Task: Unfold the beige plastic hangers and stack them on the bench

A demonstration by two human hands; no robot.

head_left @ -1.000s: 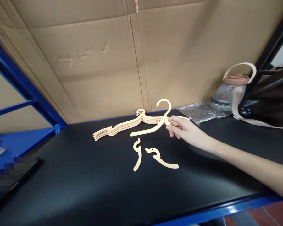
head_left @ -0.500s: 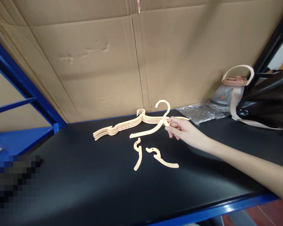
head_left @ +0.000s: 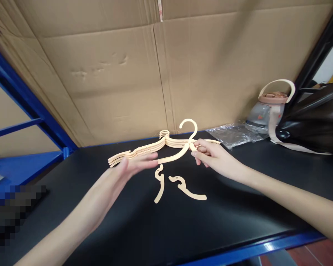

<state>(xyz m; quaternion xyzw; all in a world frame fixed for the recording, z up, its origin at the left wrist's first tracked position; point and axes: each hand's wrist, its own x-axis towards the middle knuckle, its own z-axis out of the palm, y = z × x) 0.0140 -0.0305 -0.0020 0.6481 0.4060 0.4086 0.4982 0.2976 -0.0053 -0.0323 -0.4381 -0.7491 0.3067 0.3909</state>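
Observation:
My right hand (head_left: 208, 152) pinches a cream-coloured hanger piece (head_left: 174, 158) near its centre; its hook stands up and one arm reaches left. My left hand (head_left: 140, 163) has its fingers stretched out beside the left end of that arm; whether it touches cannot be made out. Behind both, a stack of matching clothes hangers (head_left: 152, 147) lies on the black tabletop, partly covered by my hands. Closer to me lie two loose curved hanger arms, a left one (head_left: 161, 186) and a right one (head_left: 192, 194).
Crumpled clear plastic (head_left: 233, 135) lies at the back right, by a clear bottle (head_left: 262, 114) with a strap. A black bag (head_left: 316, 118) stands at the right. Cardboard (head_left: 113, 81) walls the back; a blue frame post (head_left: 39, 99) rises at left.
My left hand has come into view from the lower left, reaching to the hanger piece's left end. My right hand keeps its hold. The view has shifted slightly.

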